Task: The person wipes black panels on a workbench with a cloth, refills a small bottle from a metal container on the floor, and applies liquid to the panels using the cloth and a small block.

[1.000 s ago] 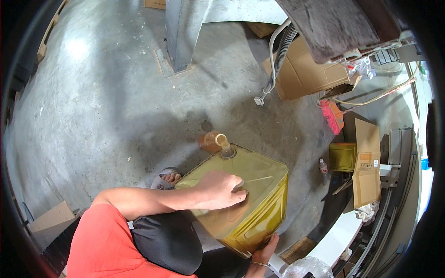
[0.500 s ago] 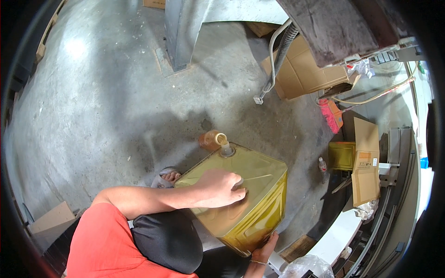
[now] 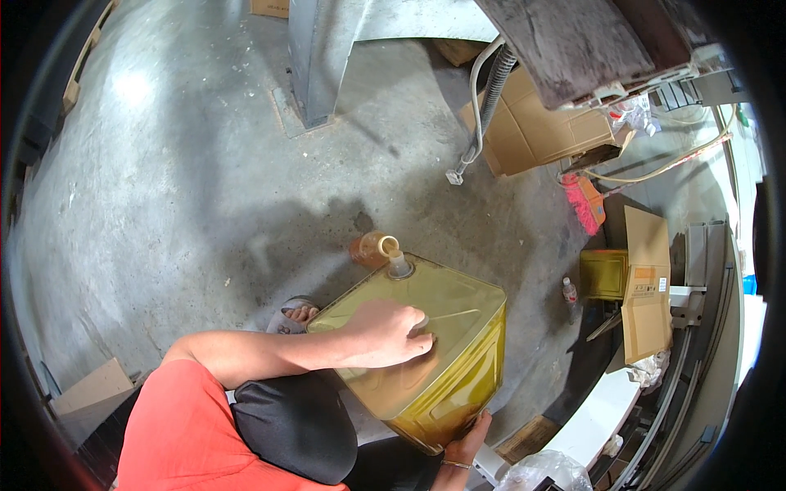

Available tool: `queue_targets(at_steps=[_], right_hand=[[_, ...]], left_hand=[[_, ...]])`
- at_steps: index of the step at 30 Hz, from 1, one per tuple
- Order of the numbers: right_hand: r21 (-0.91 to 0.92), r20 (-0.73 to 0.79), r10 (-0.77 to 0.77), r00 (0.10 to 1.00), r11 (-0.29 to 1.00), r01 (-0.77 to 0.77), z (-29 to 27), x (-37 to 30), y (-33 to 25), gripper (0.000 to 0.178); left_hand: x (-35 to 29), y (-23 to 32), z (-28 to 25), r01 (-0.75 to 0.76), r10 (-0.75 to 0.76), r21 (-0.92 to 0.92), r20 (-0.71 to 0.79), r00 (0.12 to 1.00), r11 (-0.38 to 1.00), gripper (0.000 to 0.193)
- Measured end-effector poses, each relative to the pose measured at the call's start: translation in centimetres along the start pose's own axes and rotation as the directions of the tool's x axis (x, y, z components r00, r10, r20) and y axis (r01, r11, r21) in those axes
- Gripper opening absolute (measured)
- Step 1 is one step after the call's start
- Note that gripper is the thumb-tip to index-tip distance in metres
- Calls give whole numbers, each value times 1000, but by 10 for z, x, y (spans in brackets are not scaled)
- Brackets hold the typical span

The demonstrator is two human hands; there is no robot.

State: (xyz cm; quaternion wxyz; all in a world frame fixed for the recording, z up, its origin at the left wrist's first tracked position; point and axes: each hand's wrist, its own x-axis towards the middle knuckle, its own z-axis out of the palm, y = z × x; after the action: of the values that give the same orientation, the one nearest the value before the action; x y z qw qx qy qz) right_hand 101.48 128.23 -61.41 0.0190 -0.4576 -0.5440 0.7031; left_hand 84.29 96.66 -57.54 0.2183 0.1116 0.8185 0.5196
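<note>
A large square yellow-gold metal can (image 3: 458,376) is tilted away from me, its top face toward me. My left hand (image 3: 383,331) is closed on the small handle in the middle of that top, which the fingers mostly hide. Down at the can's near lower edge, my right hand (image 3: 468,442) grips it from beneath; some fingers are hidden behind the metal. At the far corner a pale plastic spout (image 3: 399,266) points into the mouth of an orange-tinted jar (image 3: 366,250) on the floor. Light amber liquid shows between spout and jar mouth.
My sandalled foot (image 3: 296,314) is just left of the can. To the right are a small plastic bottle (image 3: 569,289), another yellow can (image 3: 603,274), an open carton (image 3: 647,286) and a red broom (image 3: 583,204). A grey steel post (image 3: 315,65) and a hanging hose (image 3: 483,114) stand farther off.
The can, jar and both hands hold almost the same place. The view has shifted slightly, and the foot beside the can appears turned a little.
</note>
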Motion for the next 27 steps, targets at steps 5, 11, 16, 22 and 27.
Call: queue_targets(at_steps=[5, 11, 16, 22, 27], right_hand=[[8, 11, 5, 1000, 1000, -5, 4, -2, 0, 48], [19, 11, -7, 1000, 1000, 7, 6, -4, 0, 46], [-13, 38, -5, 999, 1000, 5, 4, -4, -2, 44], [16, -3, 4, 1000, 1000, -4, 18, -13, -6, 45], [9, -4, -6, 1000, 1000, 6, 8, -6, -1, 46]], left_hand=[[0, -1, 1, 3, -3, -3, -7, 1000, 1000, 34], [0, 0, 0, 1, -1, 0, -8, 1000, 1000, 33], [-1, 1, 0, 10, -10, -17, -9, 1000, 1000, 33], [-1, 0, -1, 7, -7, 5, -1, 1000, 1000, 34], [-1, 1, -1, 16, -16, -2, -2, 1000, 1000, 34]])
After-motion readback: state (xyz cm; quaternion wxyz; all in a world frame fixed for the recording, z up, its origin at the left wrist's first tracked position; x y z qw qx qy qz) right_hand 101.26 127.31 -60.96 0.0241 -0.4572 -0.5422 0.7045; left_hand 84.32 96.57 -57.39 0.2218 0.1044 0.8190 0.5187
